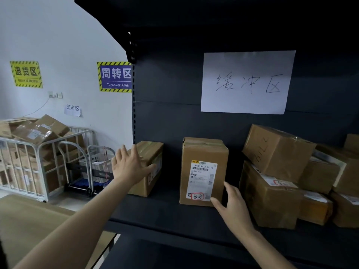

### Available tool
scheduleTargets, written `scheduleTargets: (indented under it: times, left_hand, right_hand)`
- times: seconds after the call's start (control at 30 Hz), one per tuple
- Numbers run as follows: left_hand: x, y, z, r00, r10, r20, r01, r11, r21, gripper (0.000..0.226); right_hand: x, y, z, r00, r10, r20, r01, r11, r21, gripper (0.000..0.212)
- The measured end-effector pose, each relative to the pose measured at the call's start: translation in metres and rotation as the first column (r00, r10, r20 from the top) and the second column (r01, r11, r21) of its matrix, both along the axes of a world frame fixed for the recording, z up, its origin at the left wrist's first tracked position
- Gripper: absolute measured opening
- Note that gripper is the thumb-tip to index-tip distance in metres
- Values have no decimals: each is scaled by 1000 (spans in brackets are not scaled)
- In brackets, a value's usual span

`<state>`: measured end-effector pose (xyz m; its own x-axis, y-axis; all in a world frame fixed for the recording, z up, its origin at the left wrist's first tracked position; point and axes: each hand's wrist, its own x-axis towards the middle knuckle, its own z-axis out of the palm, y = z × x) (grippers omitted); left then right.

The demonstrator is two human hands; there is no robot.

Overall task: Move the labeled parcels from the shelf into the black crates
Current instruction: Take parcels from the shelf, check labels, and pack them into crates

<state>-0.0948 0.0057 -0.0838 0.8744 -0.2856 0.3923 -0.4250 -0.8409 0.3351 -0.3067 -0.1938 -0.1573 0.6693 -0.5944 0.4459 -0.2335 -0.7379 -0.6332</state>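
Right hand (231, 202): fingers apart, empty, at lower right corner of upright labelled carton (204, 171). Left hand (132, 166): splayed, empty, before small carton (152, 152) further left. Labelled carton: on dark shelf (155, 214), long axis vertical, between both hands, right nearer.

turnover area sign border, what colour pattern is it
Yellow-and-black diagonal stripes on the turnover area sign, clearest in the head view.
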Motion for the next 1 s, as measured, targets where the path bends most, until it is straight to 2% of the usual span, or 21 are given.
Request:
scheduleTargets:
  times: [0.13, 0.2, 0.3, 0.47, 0.57, 0.67, 0.8, 0.87, 1.0]
  left_hand:
    - [24, -1, 12, 968, 76, -237, -67, 997, 45, 105]
    - [27, -3, 11, 952, 82, -294, -72, 996, 44, 103]
    - [26, -7, 6, 961, 74, -267, -82, 996, -20, 94]
    - [18, 1, -7, 974, 14, -228, -71, 968, -241, 86]
    - [7, 12, -18, 967, -74, -245, -49, 886, -461, 88]
    - [-10, 21, -33, 928, -246, -278, -22, 713, -701, 102]
    - [-29, 27, -55, 875, -390, -287, -15, 571, -821, 111]
    - [-31, 31, -62, 844, -437, -311, -34, 535, -844, 110]
    - [-24, 44, -74, 806, -474, -354, -17, 580, -814, 81]
  right_hand:
    - [1, -3, -6, 1000, -23, -4, 23, 1000, 10, 67]
    - [2, -3, -9, 999, -35, -14, 35, 999, 11, 67]
    - [4, -1, -9, 999, -32, -12, 32, 999, -3, 66]
    - [5, 4, -8, 1000, 9, 29, -7, 998, -61, 60]
    - [7, 10, -8, 997, 47, 66, -41, 995, -96, 55]
    - [12, 17, -9, 993, 86, 80, -78, 992, -100, 53]
    - [17, 26, -13, 988, 134, 79, -127, 988, -84, 51]
    - [18, 29, -15, 985, 153, 82, -145, 985, -96, 48]
    - [18, 31, -19, 980, 179, 81, -172, 981, -91, 46]
